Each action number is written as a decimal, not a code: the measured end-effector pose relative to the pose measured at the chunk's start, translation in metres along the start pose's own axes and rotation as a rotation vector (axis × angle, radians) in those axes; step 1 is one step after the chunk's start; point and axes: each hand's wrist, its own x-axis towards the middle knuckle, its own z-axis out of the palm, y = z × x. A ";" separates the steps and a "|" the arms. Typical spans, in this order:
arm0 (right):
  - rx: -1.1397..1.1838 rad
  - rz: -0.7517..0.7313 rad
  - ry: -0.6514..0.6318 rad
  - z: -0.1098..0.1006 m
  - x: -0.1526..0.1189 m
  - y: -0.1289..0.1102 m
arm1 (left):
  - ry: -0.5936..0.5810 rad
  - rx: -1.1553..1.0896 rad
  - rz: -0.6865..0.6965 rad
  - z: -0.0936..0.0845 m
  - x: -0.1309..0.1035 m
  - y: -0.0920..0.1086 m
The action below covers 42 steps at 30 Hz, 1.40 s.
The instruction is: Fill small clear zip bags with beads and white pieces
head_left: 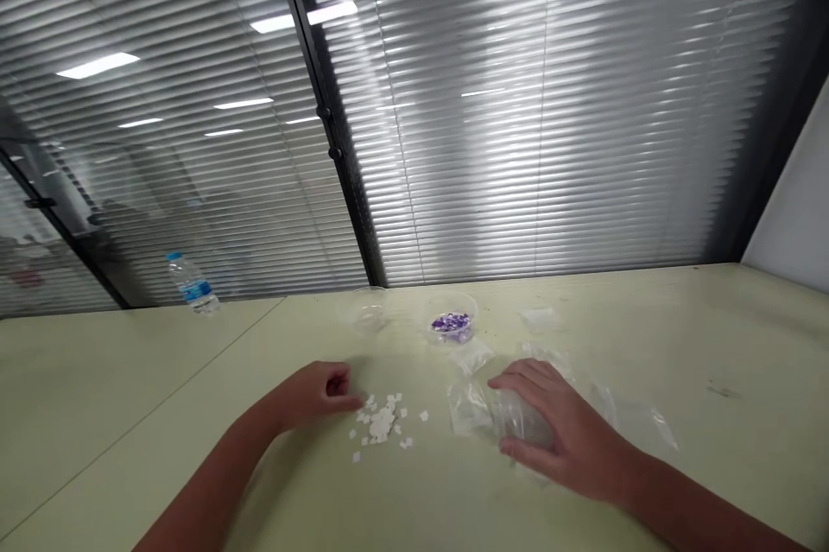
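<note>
My left hand (322,394) is at the left edge of a small heap of white paper-like pieces (382,424), its fingers curled in and the thumb near the index finger. Whether a piece is between the fingertips, I cannot make out. My right hand (562,427) wraps round a rounded clear plastic container (520,419), partly hidden under the palm. Against the container's left side lies a clear plastic bag (469,407). Stray white pieces lie loose around the heap.
Behind the heap stand a clear bowl with purple bits (452,325) and another clear bowl (369,316). Small plastic packets (471,356) and a flat clear bag (644,422) lie about. A water bottle (194,284) stands far left, near the blinds (518,146).
</note>
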 end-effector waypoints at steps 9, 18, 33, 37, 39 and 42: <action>0.021 -0.054 -0.283 -0.003 -0.001 -0.023 | -0.012 -0.059 0.221 0.023 -0.008 0.054; -0.153 -0.010 -0.133 -0.021 0.001 0.011 | 0.020 -0.252 0.163 0.032 0.001 0.040; -0.023 0.023 -0.120 -0.005 -0.002 -0.002 | -0.123 -0.385 0.141 0.021 -0.006 0.039; -0.022 0.013 -0.113 -0.004 -0.001 -0.002 | -0.153 -0.396 0.135 0.022 -0.006 0.037; -0.006 -0.003 -0.123 -0.002 -0.001 -0.005 | -0.134 -0.408 0.131 0.022 -0.005 0.035; 0.041 0.007 -0.133 -0.001 -0.001 -0.006 | -0.113 -0.435 0.128 0.023 -0.003 0.031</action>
